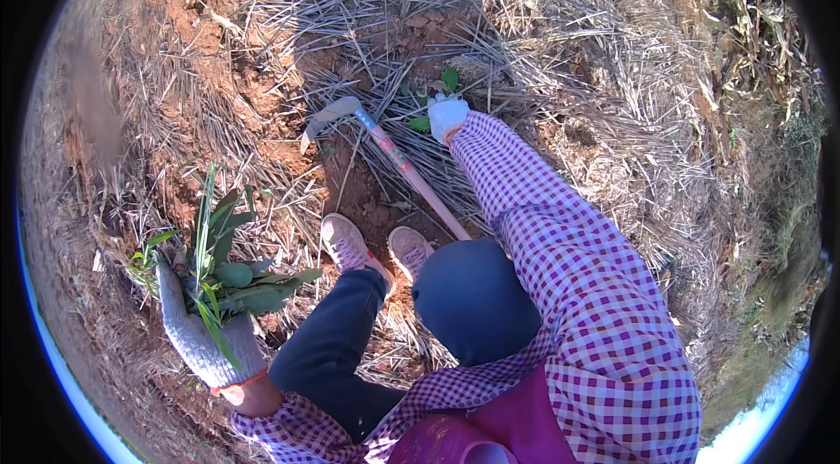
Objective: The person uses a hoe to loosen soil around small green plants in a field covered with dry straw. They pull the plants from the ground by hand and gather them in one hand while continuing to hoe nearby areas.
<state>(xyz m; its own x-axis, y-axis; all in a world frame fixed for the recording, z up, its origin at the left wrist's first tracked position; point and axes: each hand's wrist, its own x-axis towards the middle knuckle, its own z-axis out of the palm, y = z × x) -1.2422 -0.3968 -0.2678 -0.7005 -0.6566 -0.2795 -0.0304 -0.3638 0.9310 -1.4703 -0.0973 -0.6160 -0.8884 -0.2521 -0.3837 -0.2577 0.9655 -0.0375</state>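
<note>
My left hand (210, 336), in a whitish knitted work glove with an orange cuff edge, is closed around a bunch of green leaves and grass blades (233, 277) at the lower left. My right hand (447, 115), gloved in white, reaches to the straw-covered ground at upper centre. Its fingers are curled at a small green leafy plant (450, 78); whether they grip it is hidden. A sickle (407, 169) with a curved blade and a pinkish handle lies on the straw left of my right hand, its handle end beside my knee.
Dry straw (564, 37) is spread over reddish soil (190, 37). My shoes (348, 242) stand just below the sickle, under my bent knees. Dry stalks and leaves (755, 24) rise at the upper right, with greener low growth (787, 221) along the right side.
</note>
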